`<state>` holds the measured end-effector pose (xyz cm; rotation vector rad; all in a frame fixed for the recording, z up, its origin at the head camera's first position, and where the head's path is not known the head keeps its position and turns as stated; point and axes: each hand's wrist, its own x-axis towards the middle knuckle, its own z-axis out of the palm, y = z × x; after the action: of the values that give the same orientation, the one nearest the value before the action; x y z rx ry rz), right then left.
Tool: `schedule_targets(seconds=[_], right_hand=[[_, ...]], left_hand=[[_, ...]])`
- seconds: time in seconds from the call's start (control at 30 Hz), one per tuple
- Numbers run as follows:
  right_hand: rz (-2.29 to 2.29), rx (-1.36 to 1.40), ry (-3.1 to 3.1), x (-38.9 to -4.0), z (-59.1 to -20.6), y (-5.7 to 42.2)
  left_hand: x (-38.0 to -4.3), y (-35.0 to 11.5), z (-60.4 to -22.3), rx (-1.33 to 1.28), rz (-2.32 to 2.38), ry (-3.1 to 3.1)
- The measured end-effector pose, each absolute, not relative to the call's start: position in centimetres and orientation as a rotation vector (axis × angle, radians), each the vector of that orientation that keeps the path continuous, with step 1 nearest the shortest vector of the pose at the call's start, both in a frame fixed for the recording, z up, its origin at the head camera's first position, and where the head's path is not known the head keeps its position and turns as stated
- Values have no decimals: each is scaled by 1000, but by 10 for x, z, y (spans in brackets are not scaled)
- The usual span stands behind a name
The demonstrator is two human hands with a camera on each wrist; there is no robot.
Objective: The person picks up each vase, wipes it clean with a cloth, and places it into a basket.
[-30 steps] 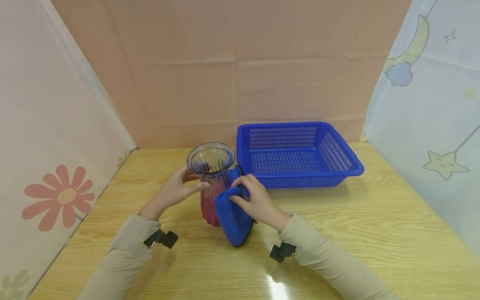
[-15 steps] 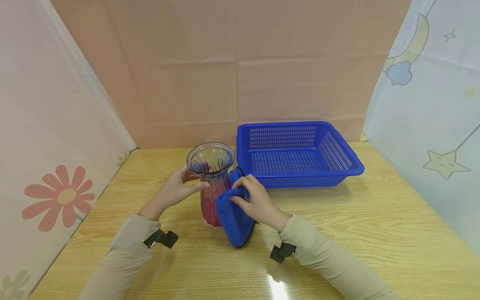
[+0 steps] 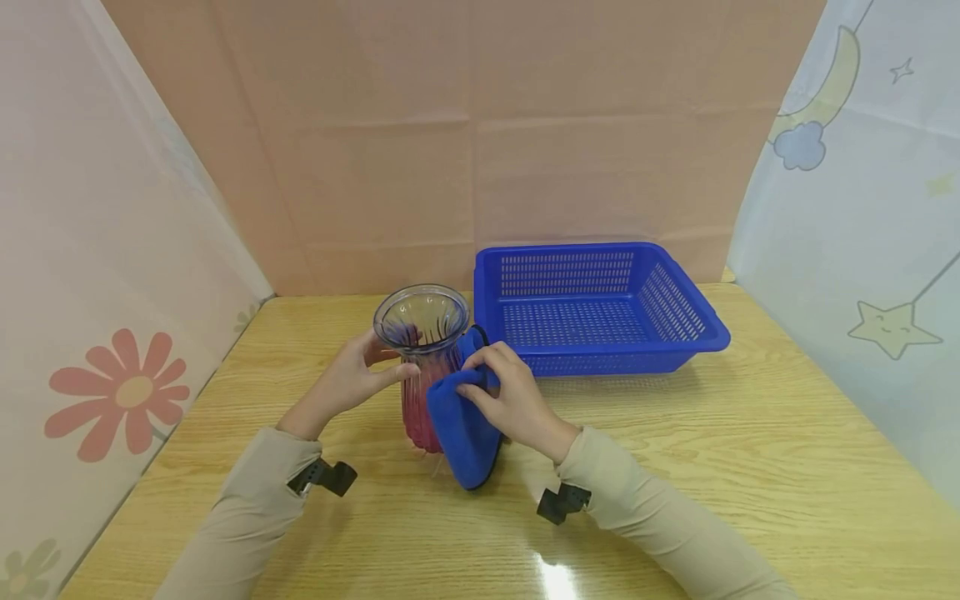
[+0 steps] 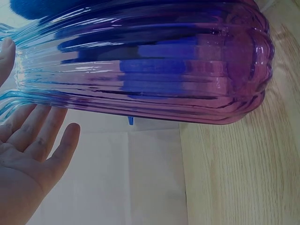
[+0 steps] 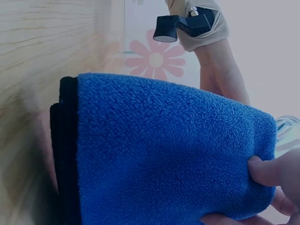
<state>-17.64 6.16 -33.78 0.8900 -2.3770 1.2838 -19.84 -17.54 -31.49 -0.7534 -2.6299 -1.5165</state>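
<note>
A ribbed glass vase [image 3: 417, 404], bluish at its flared rim and pink toward the base, stands upright left of centre on the table. My left hand [image 3: 351, 377] holds it below the rim, thumb on the near side and fingers behind; in the left wrist view those fingers [image 4: 40, 129] show beside the neck. A folded blue cloth [image 3: 463, 433] with dark edging hangs from my right hand [image 3: 517, 404], pinched between thumb and fingers against the vase's right side. It fills much of the right wrist view, and hides part of the vase in the head view.
Behind and to the right, a blue slotted plastic basket [image 3: 600, 350] sits on the wooden table [image 3: 712, 467]. A peach-coloured cloth backdrop [image 3: 360, 167] hangs at the back, with patterned white sheets on both sides.
My right hand and the cloth have shifted slightly, ending a little up and left. The left hand and vase look unmoved.
</note>
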Motion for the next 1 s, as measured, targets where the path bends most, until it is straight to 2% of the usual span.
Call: schedule_targets(seconds=[0.47, 1.0], right_hand=[[1478, 827, -2269, -176, -319, 54], [1687, 795, -2094, -174, -316, 56]], left_hand=[[-199, -176, -316, -754, -1506, -2635], [-198, -176, -315, -724, -1506, -2658]])
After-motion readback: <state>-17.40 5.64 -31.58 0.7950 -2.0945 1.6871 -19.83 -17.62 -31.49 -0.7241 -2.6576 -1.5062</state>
